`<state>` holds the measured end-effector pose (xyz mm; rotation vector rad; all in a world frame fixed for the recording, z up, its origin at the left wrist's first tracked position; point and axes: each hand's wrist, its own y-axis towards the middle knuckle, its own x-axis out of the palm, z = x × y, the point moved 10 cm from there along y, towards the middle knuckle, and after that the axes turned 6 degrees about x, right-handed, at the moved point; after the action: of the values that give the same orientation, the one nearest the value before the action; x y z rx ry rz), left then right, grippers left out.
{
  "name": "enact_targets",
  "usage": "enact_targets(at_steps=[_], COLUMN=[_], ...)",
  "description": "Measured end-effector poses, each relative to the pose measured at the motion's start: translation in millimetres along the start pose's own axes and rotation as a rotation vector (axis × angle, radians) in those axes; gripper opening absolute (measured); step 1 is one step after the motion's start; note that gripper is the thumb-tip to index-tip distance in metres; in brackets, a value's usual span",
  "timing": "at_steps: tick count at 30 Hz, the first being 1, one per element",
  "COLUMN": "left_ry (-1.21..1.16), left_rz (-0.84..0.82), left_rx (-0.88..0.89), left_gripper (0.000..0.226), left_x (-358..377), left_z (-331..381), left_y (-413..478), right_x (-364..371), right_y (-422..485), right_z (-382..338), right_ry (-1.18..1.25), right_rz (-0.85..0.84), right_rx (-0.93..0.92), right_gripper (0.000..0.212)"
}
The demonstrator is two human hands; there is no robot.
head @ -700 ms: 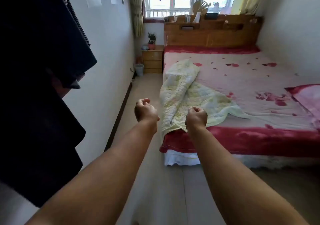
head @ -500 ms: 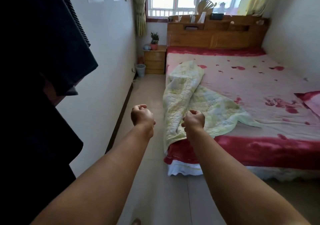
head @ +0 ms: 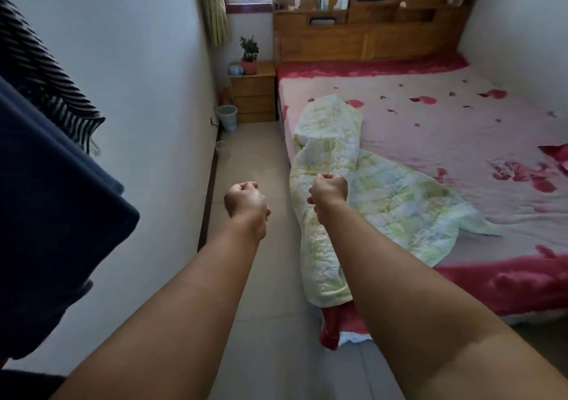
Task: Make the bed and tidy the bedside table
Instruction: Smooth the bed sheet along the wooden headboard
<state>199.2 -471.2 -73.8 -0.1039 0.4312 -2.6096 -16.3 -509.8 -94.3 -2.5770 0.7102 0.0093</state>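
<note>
Two fists sit at frame centre: I read the left hand [head: 246, 200] and right hand [head: 329, 189] as clenched, holding nothing. Right of them, the quilt [head: 384, 205] lies crumpled along the left edge of the bed [head: 461, 141], one end hanging over the foot corner. Bedside table [head: 253, 95] stands at upper centre beside the headboard [head: 368, 42], carrying a plant [head: 249, 52]. A bin [head: 227, 118] stands just left of it.

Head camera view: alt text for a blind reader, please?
A person's left hand and right hand, both empty fists, stretch toward a rumpled green quilt on a pink-and-red bed. A bedside table with a potted plant stands beyond.
</note>
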Motion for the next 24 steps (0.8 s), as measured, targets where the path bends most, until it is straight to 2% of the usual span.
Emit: enact_targets(at_steps=[4, 6, 12, 16, 24], left_ry=[0.006, 0.019, 0.009, 0.028, 0.089], left_rz=[-0.054, -0.06, 0.017, 0.016, -0.044], left_rx=[-0.038, -0.046, -0.083, -0.079, -0.097], left_gripper=[0.02, 0.016, 0.027, 0.028, 0.029], left_x=[39.7, 58.8, 116.6, 150.7, 227.4], left_z=[4.1, 8.0, 39.3, 68.4, 109.0], left_y=[65.5, 103.4, 236.2, 313.2, 472.0], right_x=[34.5, 53.7, 131.3, 188.4, 289.1], right_y=[74.1, 107.2, 218.0, 281.8, 404.5], right_z=[-1.7, -1.2, -46.9, -90.9, -150.2], right_ry=[0.005, -0.014, -0.083, -0.08, -0.017], right_rz=[0.053, 0.026, -0.106, -0.101, -0.032], right_rx=[0.07, 0.115, 0.18, 0.189, 0.23], right_gripper=[0.014, 0.015, 0.004, 0.005, 0.029])
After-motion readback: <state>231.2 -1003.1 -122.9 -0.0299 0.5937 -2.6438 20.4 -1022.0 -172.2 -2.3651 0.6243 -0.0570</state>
